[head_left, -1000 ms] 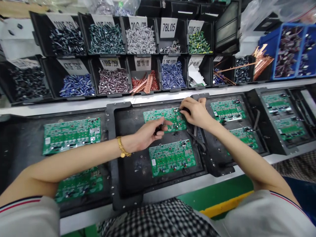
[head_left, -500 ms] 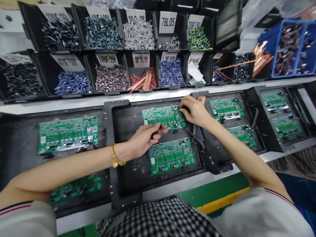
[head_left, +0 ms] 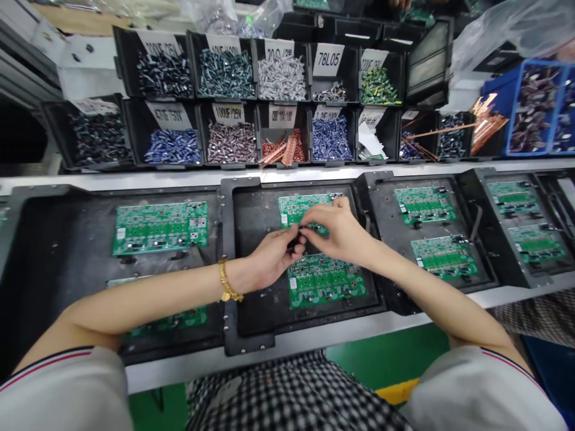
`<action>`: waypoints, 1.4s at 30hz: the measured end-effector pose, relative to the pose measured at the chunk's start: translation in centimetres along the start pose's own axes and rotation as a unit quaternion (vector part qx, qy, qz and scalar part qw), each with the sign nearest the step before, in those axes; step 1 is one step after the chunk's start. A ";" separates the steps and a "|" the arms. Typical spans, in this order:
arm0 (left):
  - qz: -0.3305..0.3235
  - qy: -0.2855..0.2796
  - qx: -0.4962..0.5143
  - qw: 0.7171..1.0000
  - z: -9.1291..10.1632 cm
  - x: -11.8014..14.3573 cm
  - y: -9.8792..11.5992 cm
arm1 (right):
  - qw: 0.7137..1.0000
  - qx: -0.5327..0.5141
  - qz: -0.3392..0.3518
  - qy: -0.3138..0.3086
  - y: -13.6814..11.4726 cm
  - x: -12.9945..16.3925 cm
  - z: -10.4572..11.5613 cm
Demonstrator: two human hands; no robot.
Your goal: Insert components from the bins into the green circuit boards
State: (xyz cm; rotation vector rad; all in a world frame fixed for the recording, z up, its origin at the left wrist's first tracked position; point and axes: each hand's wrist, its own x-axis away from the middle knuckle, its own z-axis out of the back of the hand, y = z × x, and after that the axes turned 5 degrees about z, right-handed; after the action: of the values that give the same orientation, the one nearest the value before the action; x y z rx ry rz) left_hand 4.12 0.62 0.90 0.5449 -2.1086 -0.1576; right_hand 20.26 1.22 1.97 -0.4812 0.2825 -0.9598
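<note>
My left hand (head_left: 272, 257), with a gold bracelet at the wrist, is curled closed around small black capacitors (head_left: 295, 240), mostly hidden by the fingers. Thumb and forefinger of my right hand (head_left: 339, 232) pinch at the left fingertips on one small dark capacitor (head_left: 300, 228). Both hands hover over the gap between two green circuit boards. The upper circuit board (head_left: 291, 205) is partly covered by my right hand. Just below my hands, the lower circuit board (head_left: 327, 284) lies flat, with small parts along its edges. Both boards sit in a black tray (head_left: 251, 209).
Two rows of labelled black bins (head_left: 233, 161) full of loose components stand behind the trays. More trays with boards lie left (head_left: 159, 227) and right (head_left: 424, 203). Copper-coloured strips (head_left: 487, 129) stick out near a blue bin (head_left: 516, 114) at the far right.
My right hand has left the upper board's right corner and moved left and down to my left fingertips. My left hand stays closed near the boards. The view has shifted slightly.
</note>
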 end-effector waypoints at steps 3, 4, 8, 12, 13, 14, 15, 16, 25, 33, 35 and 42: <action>0.029 0.010 -0.007 0.999 0.7 0.9 0.0 | 1.000 0.021 0.008 -0.014 0.0 -1.6 -1.4; 0.042 0.017 -0.021 0.999 0.9 1.2 0.0 | 0.999 0.021 0.012 -0.021 0.4 -2.1 -1.9; 0.050 0.021 -0.071 0.996 2.0 1.8 0.0 | 0.999 0.015 0.028 -0.041 1.8 -3.4 -3.0; 0.037 0.001 -0.052 0.998 2.7 1.5 -0.1 | 0.997 0.032 0.039 -0.054 1.8 -3.5 -3.1; 0.035 -0.002 -0.044 0.998 2.8 1.4 -0.1 | 0.997 0.040 0.043 -0.054 1.7 -3.4 -3.0; 0.032 -0.003 -0.038 0.999 2.9 1.3 -0.2 | 0.996 0.049 0.047 -0.055 1.6 -3.4 -3.1; 0.029 -0.005 -0.033 0.999 3.0 1.3 -0.2 | 0.995 0.060 0.050 -0.054 1.5 -3.4 -3.1; 0.026 -0.004 -0.028 0.999 3.0 1.2 -0.2 | 0.994 0.073 0.054 -0.054 1.5 -3.4 -3.2; 0.034 -0.001 -0.014 0.999 1.4 1.4 -0.7 | 0.998 0.052 0.027 -0.018 -0.5 -0.5 -1.5; 0.126 -0.090 -0.074 0.985 -2.4 0.6 -3.3 | 0.988 0.146 -0.045 0.018 0.2 9.4 1.5; 0.125 -0.075 -0.107 0.984 -2.4 0.3 -3.7 | 0.986 0.153 -0.069 0.015 1.5 11.0 0.8; 0.078 -0.068 -0.148 0.984 -1.7 -0.8 -4.1 | 0.991 0.115 -0.071 0.022 3.6 11.8 -1.2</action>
State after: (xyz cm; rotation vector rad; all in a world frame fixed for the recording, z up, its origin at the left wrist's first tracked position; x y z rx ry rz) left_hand 7.20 -2.52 -0.01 0.1958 -2.1974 -0.4214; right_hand 28.81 -7.24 -1.11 -0.2707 0.1763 -1.1277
